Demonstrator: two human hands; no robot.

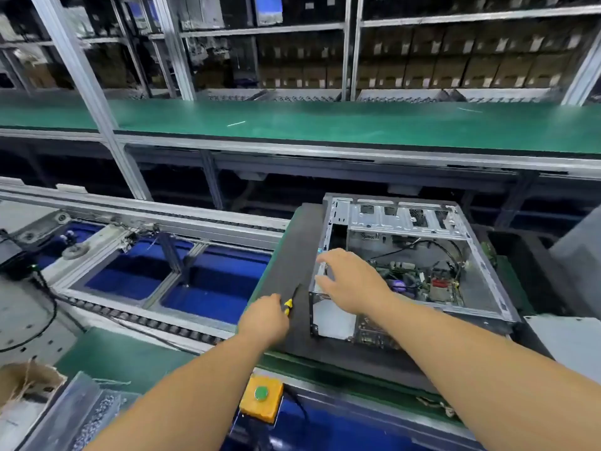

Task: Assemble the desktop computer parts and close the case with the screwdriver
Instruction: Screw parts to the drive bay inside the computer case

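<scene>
An open desktop computer case (487, 288) lies on its side on a dark pallet (292, 255), its motherboard (432, 284) and black cables exposed. My right hand (351, 281) hovers over the case's left front corner with fingers spread and relaxed, holding nothing. My left hand (265, 319) grips a screwdriver (290, 303) with a yellow-and-black handle, its dark shaft pointing away over the pallet just left of the case.
A roller conveyor frame (146, 216) with blue bins (208, 288) below runs to the left. An orange box with a green button (261, 397) sits at the near edge. A long green bench (325, 122) and shelves of boxes stand behind.
</scene>
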